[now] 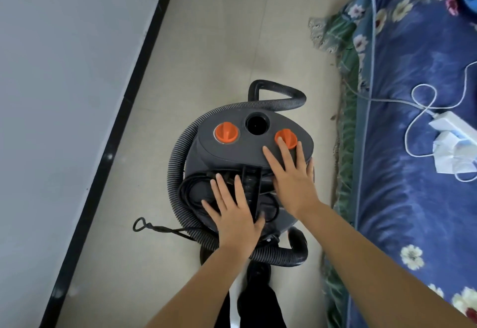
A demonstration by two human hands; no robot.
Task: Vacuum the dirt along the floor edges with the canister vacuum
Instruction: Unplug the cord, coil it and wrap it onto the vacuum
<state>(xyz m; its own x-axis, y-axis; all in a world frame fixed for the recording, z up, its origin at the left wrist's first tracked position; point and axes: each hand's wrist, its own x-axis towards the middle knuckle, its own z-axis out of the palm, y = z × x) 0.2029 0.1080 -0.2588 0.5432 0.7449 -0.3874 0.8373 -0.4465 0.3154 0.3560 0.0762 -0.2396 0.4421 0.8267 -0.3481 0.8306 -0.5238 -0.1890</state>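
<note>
Canister vacuum (247, 147), dark grey, standing on the pale tiled floor (206, 43) at the centre of the frame, its ribbed hose (178, 157) looped around the body. 2 orange knobs (226, 132) flank a round black port (257, 123) on the lid. My left hand (232, 211) lies flat on the rear of the top, fingers spread and straight over the coiled black cord (191, 193) — gripping nothing. My right hand (291, 175) rests likewise, fingers extended, fingertips touching the right-hand knob. Black skirting (124, 110) runs diagonally at left; a blue floral bedcover (413, 172) with a white charger (449, 131) fills the right side.
</note>
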